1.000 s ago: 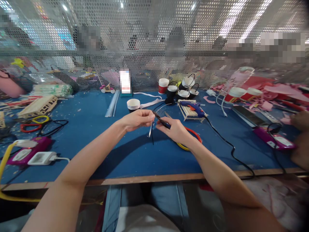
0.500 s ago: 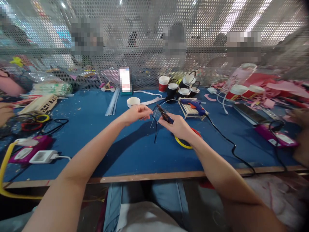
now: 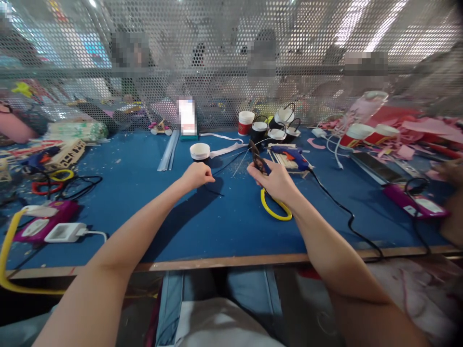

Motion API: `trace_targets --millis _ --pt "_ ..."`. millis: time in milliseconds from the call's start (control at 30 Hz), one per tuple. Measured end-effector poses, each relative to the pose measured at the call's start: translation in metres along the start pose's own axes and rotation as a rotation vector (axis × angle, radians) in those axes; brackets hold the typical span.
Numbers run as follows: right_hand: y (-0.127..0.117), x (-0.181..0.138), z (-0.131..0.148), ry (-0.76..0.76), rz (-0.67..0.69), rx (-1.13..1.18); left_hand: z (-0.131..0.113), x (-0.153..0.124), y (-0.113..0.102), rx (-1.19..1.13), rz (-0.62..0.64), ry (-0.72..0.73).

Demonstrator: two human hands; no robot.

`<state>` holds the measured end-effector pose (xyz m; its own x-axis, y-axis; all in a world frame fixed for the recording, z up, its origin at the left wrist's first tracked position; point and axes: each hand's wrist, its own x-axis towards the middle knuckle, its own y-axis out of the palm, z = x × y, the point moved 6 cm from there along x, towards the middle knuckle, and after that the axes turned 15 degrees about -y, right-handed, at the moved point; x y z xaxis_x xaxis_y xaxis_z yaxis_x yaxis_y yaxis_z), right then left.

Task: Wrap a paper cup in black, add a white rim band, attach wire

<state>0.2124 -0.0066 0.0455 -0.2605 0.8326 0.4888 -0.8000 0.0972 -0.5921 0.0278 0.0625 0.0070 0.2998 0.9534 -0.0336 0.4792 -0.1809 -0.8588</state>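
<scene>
My left hand [image 3: 197,175] is curled into a pinch just above the blue table [image 3: 144,212], gripping the end of a thin black wire [image 3: 227,164] that runs up and right toward the cups. My right hand [image 3: 275,180] is closed round a small dark plier-like tool [image 3: 257,158] whose tip points up and away. A yellow ring [image 3: 275,210] lies on the table under my right wrist. A white paper cup [image 3: 200,151] stands just beyond my left hand.
A blue glue gun [image 3: 291,155] rests on a stick frame, its black cord trailing to the table edge. Cups [image 3: 267,126] cluster at the back by the mesh screen. Purple power strips [image 3: 43,226] lie left and right. Other people's hands show at both edges.
Both hands have dropped and moved apart. My left hand pulled the wire down toward the table, and my right hand swung the tool up and away toward the glue gun.
</scene>
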Motion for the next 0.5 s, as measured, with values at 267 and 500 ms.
trace_targets --millis 267,500 --pt "0.002 -0.001 0.007 -0.041 0.034 -0.087 0.009 -0.001 -0.035 0.079 -0.107 -0.070" --pt "0.013 -0.003 0.015 -0.079 0.077 -0.080 -0.019 -0.016 -0.032 -0.583 0.077 -0.021"
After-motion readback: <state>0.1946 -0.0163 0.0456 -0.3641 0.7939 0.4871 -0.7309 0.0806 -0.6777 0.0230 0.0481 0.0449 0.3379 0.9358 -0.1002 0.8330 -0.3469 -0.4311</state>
